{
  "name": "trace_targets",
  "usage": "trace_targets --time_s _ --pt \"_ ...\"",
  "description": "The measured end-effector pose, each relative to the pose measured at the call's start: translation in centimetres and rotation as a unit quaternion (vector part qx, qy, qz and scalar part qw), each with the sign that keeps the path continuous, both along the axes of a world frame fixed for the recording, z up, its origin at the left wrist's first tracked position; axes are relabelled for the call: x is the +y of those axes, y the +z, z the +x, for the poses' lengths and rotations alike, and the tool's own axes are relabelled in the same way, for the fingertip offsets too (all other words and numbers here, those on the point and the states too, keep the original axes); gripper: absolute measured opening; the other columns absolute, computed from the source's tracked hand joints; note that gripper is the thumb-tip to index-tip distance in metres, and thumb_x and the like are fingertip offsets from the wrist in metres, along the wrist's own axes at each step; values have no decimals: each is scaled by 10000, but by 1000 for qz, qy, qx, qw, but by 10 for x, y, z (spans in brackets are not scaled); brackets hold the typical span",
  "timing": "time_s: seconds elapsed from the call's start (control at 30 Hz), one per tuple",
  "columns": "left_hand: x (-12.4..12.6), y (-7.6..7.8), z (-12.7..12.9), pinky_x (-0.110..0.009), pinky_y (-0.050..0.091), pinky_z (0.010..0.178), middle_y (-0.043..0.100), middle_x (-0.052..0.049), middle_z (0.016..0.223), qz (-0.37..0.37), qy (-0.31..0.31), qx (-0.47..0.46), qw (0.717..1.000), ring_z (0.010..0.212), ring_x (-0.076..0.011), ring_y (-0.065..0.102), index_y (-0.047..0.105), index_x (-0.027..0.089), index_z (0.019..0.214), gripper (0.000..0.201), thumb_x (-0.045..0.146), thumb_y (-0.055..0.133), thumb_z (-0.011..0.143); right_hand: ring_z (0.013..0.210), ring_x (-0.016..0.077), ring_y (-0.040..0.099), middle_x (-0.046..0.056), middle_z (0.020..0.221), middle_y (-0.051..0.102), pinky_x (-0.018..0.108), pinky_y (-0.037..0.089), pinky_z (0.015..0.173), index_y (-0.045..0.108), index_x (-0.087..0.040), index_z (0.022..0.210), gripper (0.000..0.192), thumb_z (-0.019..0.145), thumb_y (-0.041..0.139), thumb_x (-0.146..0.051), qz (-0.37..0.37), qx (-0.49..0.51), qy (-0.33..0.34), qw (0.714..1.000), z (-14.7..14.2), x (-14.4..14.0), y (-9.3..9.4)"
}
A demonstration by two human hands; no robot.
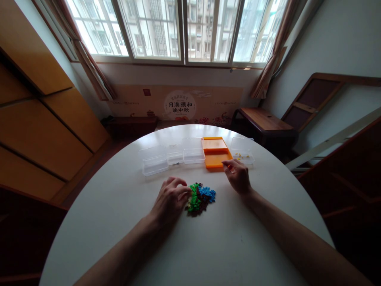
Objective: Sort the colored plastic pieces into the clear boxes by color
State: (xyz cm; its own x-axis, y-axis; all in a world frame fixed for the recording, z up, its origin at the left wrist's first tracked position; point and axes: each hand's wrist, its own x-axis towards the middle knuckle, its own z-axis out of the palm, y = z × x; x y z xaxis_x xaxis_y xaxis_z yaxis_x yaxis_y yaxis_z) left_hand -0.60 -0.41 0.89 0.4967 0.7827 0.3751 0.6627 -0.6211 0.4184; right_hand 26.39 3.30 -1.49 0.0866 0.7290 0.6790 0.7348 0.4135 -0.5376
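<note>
A small pile of tiny building bricks (200,198), green, blue and dark brown, lies on the round white table (190,246). My left hand (170,199) rests at the pile's left edge, fingertips curled onto the green bricks. My right hand (238,174) hovers just in front of the orange tray (214,152), fingers pinched near its front right corner; whether a small piece sits between them is too small to tell.
Several clear plastic boxes stand in a row at the table's far side: one at the left (154,160), one in the middle (193,151), and one at the right (243,151) holding a few yellow bits. A wooden bench (264,119) stands behind.
</note>
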Motion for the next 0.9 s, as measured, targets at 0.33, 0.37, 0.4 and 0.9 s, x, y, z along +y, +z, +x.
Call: trace_targets --time_s 0.33,0.37,0.4,0.9 --pt "0 0 2 -361 396 844 656 -41 903 1 3 0 1000 910 -206 529 705 227 783 121 217 596 836 643 144 576 4 716 637 314 409 719 663 -192 812 135 859 537 -192 20 -46 50 998 -16 -11 4" --pt "-1 0 2 -364 392 848 656 -38 907 -3 6 6 1000 914 -207 529 702 228 784 122 217 593 838 645 144 574 3 708 631 312 406 719 661 -191 807 134 859 538 -188 22 -49 53 997 -17 -11 4" --pt "-1 1 2 -367 387 850 656 -36 912 -8 8 12 1000 919 -209 529 699 228 786 122 219 590 840 647 144 573 3 702 626 310 405 717 659 -191 802 134 859 538 -185 24 -51 56 997 -17 -12 4" --pt "-2 3 4 -373 379 848 650 -52 947 -13 6 11 1000 933 -215 507 648 200 817 155 223 510 886 704 142 590 22 759 670 300 416 711 660 -203 860 113 870 553 -170 79 -94 167 978 -47 -35 15"
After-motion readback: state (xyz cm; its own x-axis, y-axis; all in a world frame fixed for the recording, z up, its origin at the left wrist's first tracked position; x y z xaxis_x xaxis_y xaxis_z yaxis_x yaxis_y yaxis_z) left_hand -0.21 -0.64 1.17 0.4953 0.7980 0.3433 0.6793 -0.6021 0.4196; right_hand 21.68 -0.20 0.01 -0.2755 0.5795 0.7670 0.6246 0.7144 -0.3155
